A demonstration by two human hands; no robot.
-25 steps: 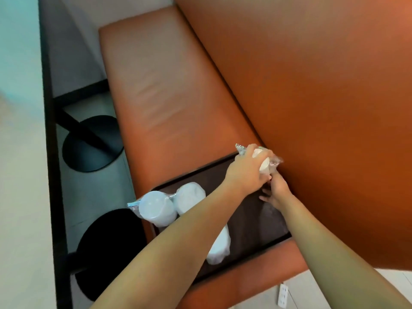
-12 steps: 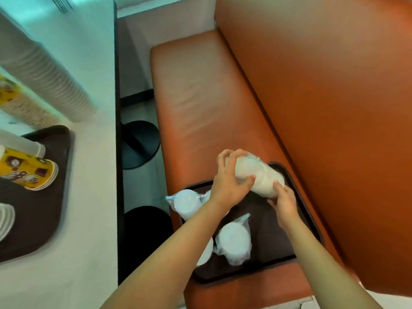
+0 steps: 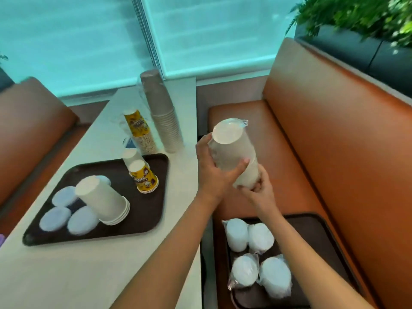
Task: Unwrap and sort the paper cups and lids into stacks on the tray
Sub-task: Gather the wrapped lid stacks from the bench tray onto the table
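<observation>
You held a wrapped sleeve point(image 3: 235, 156) of cups over the bench point(image 3: 307, 152), still sealed.
Table tray point(image 3: 142, 221) sat at 9 o'clock, lid packs point(image 3: 256, 253) at 5. Your left hand point(image 3: 211, 169) curled round the sleeve's middle; your right point(image 3: 259, 189) clamped its lower end. Next, I'd judge, you needed to tear the wrap.

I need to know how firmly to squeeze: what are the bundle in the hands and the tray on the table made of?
Held bundle: seemingly white paper cups, matte, inside thin glossy clear plastic film that crinkles at the top. Table tray: dark brown, probably hard plastic, with a raised rim and dull sheen.
</observation>
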